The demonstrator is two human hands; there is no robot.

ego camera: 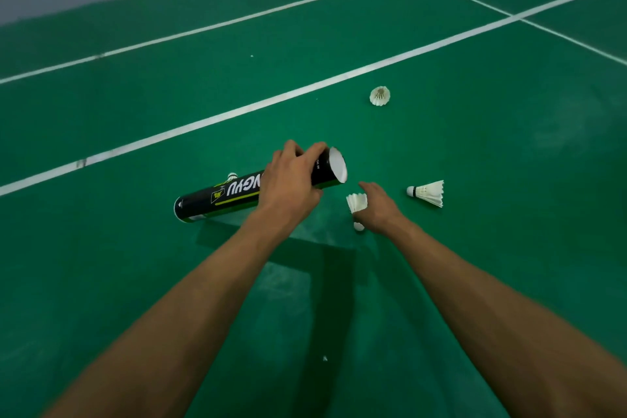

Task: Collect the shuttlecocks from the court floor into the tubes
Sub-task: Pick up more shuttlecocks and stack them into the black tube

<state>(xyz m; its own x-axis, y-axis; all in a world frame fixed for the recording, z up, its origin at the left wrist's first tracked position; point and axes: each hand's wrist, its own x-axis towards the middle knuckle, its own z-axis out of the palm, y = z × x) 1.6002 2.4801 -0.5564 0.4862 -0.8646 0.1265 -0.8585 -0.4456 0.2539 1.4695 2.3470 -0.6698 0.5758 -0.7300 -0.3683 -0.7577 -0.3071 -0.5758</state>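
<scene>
Head view, left hand: the left hand [291, 180] wraps its fingers round a black cylindrical tube with yellow-green lettering [217, 198], gripping near the open white-lined mouth [338, 165] at the centre of the frame.
Head view, right hand: the right hand [378, 210], just right of the mouth, pinches a white feather shuttlecock [356, 203] in curled fingers. Its cork points to the bottom of the frame and its feathers toward the tube.
Head view, floor: a second shuttlecock [428, 193] lies on its side at the right. A third shuttlecock [380, 96] sits above centre, near the white court line [237, 110]. A cork tip [232, 176] peeps from behind the tube. All rest on the green court floor [509, 146].
Risk, orientation: as held, the feathers lead. Pushed in that way, they would likely crush or jam at the rim.
Risk, alignment: the mouth looks barely wider than the skirt, so an off-axis push could snag it.
Risk, tube: tipping the mouth downward may spill whatever is inside, though the contents cannot be seen.
</scene>
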